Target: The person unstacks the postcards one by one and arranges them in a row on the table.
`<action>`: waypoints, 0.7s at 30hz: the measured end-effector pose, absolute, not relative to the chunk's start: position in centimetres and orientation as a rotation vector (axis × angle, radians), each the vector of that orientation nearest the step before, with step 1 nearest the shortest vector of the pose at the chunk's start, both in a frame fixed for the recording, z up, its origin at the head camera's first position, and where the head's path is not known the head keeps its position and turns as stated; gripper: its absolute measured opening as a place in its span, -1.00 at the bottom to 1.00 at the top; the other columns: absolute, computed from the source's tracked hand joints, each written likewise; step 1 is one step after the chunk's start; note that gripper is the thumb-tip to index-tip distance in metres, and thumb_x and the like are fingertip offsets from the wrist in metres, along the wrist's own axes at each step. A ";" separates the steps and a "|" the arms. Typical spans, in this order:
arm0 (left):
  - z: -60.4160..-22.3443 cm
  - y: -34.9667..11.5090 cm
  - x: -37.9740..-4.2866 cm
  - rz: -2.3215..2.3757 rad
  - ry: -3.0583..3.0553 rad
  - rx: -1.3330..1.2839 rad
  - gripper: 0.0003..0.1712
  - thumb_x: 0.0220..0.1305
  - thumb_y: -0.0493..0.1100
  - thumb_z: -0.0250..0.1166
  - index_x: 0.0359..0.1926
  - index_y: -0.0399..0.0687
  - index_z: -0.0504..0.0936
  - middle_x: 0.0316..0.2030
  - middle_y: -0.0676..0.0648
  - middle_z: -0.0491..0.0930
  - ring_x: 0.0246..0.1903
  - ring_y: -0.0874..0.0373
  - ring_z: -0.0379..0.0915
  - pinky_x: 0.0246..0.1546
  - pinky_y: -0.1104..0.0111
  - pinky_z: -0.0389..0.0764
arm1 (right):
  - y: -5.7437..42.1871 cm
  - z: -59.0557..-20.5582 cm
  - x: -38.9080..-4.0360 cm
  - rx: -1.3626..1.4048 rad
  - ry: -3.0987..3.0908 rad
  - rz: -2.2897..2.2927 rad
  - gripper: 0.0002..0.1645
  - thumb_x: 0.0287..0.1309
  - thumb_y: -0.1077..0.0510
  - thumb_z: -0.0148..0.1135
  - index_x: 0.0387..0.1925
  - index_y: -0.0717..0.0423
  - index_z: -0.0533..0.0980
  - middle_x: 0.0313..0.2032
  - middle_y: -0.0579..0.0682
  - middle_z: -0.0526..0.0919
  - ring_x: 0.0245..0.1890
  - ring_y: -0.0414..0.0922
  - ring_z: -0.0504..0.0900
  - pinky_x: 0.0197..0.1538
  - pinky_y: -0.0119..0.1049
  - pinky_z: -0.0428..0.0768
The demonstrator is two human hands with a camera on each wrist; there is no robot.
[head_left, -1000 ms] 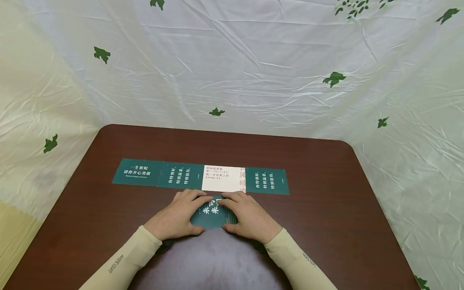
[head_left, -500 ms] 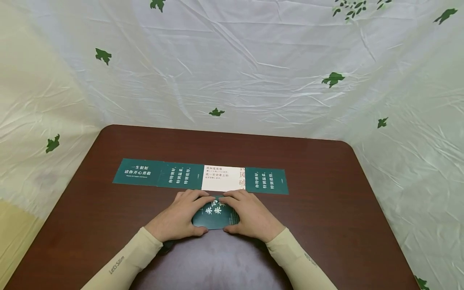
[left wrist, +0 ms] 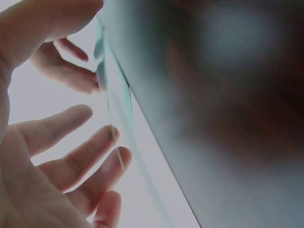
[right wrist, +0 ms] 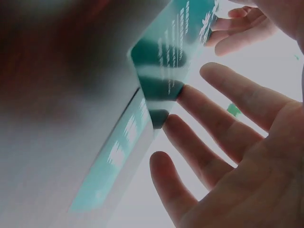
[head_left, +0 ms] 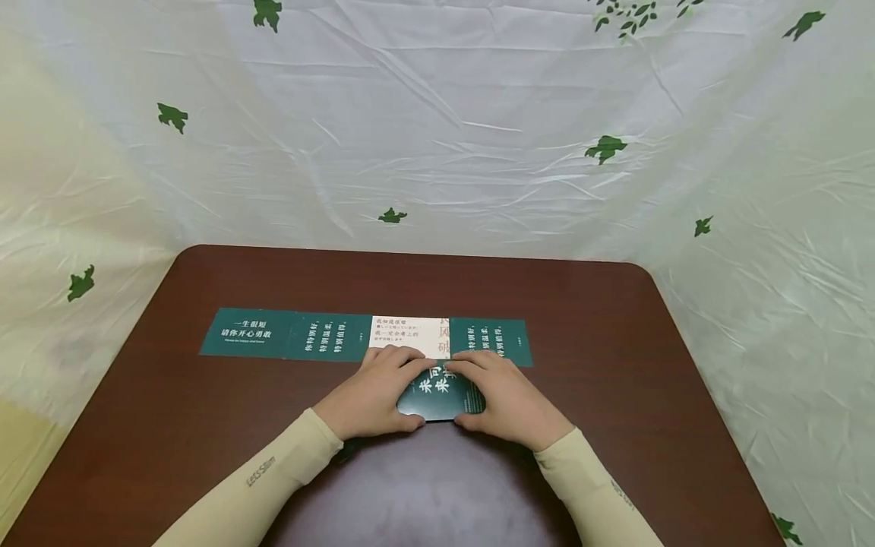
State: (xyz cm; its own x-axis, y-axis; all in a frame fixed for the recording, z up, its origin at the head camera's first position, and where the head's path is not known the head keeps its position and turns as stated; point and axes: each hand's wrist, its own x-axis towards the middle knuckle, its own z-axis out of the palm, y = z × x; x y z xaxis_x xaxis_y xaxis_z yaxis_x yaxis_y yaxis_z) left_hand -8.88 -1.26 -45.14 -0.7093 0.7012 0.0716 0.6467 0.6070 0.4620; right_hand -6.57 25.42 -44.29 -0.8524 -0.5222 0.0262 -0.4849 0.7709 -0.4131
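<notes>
In the head view a dark green card (head_left: 437,399) with white Chinese lettering lies between both hands, just nearer than a row of cards. My left hand (head_left: 376,391) holds its left side, thumb at the near edge and fingers by the far edge. On the right side, my right hand (head_left: 509,395) grips it the same way. The row runs left to right: a green card (head_left: 247,333), a second green card (head_left: 331,338), a white card (head_left: 410,334) with brown print and another green card (head_left: 516,349). Fingertips (right wrist: 173,124) meet the held card's edge in the right wrist view.
The cards lie on a brown tabletop (head_left: 601,327) with rounded far corners. White cloth (head_left: 478,197) printed with green leaves hangs behind and at both sides. A rounded greyish-purple surface (head_left: 424,494) fills the near middle, between the sleeves.
Both hands and the held card have moved right and away, closer against the row; fingers now overlap the white card and the rightmost green one. The head view has shifted slightly.
</notes>
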 end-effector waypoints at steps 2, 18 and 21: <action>-45.2 0.4 -9.9 0.700 2.693 1.140 -0.03 0.17 0.16 0.61 0.54 0.01 0.48 0.38 -0.04 0.53 0.41 -0.01 0.43 0.41 -0.05 0.32 | 26.8 -44.1 -7.0 -0.778 2.884 -0.630 -0.06 0.00 -0.01 0.70 0.44 0.01 0.55 0.41 -0.01 0.58 0.47 0.08 0.50 0.49 0.21 0.49; -44.5 16.4 -17.3 0.481 2.678 1.127 0.03 0.22 0.31 0.54 0.59 0.03 0.40 0.45 0.00 0.52 0.40 0.01 0.44 0.47 0.09 0.31 | 39.3 -43.0 -11.5 -0.320 2.827 -0.661 0.06 0.11 0.25 0.53 0.62 -0.02 0.30 0.57 0.13 0.35 0.56 0.25 0.16 0.44 0.52 0.11; -44.3 18.2 -17.8 0.457 2.664 1.117 0.04 0.24 0.32 0.53 0.60 0.02 0.39 0.47 -0.01 0.51 0.42 0.00 0.45 0.49 0.07 0.31 | 40.7 -42.9 -11.7 -0.267 2.806 -0.682 0.08 0.10 0.26 0.51 0.63 -0.02 0.28 0.57 0.14 0.34 0.58 0.26 0.13 0.45 0.54 0.09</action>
State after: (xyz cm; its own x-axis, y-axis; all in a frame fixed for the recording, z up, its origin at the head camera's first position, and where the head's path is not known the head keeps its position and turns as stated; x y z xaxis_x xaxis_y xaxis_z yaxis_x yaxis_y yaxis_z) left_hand -17.80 18.21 -44.32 -0.6883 0.7212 -0.0780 0.6541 0.6635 0.3633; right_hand -11.73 40.75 -42.94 -0.9542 -0.2319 -0.1889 -0.1194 0.8744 -0.4703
